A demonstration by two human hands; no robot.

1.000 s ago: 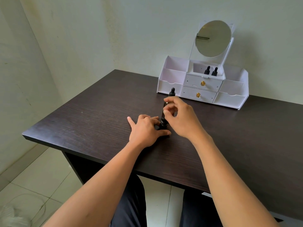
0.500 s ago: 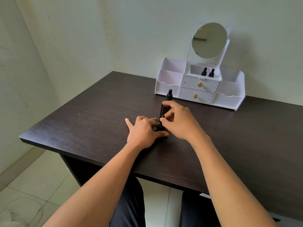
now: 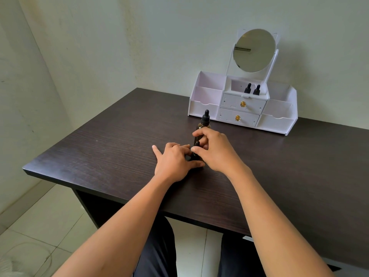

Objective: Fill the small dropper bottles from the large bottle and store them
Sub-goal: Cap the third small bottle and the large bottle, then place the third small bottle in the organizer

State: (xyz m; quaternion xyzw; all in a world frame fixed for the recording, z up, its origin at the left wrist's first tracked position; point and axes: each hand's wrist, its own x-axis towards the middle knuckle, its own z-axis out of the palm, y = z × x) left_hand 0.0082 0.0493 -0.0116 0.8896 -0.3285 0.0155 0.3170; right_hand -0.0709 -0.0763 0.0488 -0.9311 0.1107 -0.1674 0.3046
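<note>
On the dark wooden table point(image 3: 111, 148), my left hand point(image 3: 173, 162) rests on the surface and grips the base of a small dark dropper bottle point(image 3: 194, 155). My right hand point(image 3: 218, 152) pinches that bottle's black cap point(image 3: 197, 143) between thumb and fingers. The large amber bottle point(image 3: 204, 124) with a black dropper top stands upright just behind my hands, its lower part hidden by my right fingers. Two small dropper bottles point(image 3: 252, 89) stand in the top middle compartment of the white organizer point(image 3: 207, 90).
The organizer stands against the back wall, with two drawers with gold knobs point(image 3: 243, 104), open side compartments and a round mirror point(image 3: 254, 50). The table's near edge runs just below my wrists. Walls close the left and back.
My right hand has dropped from beside the large bottle's upper part down to the small bottle's cap. My left hand has stayed on the small bottle. The view shifted slightly.
</note>
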